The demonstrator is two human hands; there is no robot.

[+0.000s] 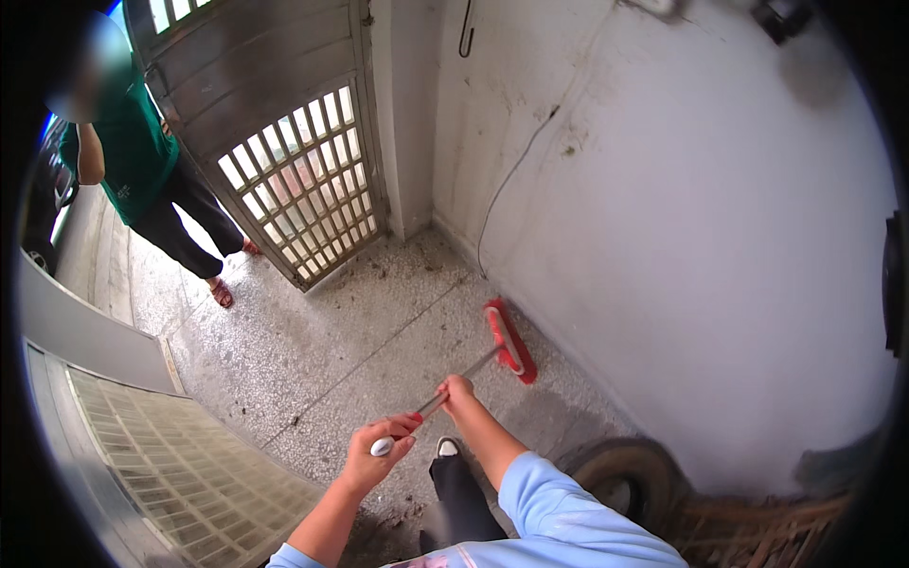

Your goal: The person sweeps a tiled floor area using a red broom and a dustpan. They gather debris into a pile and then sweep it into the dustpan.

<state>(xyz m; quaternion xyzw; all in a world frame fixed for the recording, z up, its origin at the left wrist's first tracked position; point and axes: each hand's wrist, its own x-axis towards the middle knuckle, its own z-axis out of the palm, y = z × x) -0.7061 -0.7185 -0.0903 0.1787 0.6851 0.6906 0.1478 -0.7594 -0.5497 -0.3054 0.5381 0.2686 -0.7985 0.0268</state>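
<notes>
A broom with a red bristle head [513,341] and a metal handle [483,363] slants across the middle of the view. Its head rests on the speckled terrazzo floor [369,355], beside the foot of the white wall. My left hand [382,447] is closed round the upper end of the handle, at its red grip, and the white end cap shows by the fingers. Farther down the handle, nearer the head, my right hand [455,392] grips the metal tube. Bits of dirt lie scattered on the floor.
A metal door with a barred lower panel [305,184] stands ajar. Beyond it a person in a green shirt [138,145] stands outside. Another grated door panel [192,461] is at lower left. A tyre [625,454] leans near the white wall [660,248], where a thin cable [508,177] hangs.
</notes>
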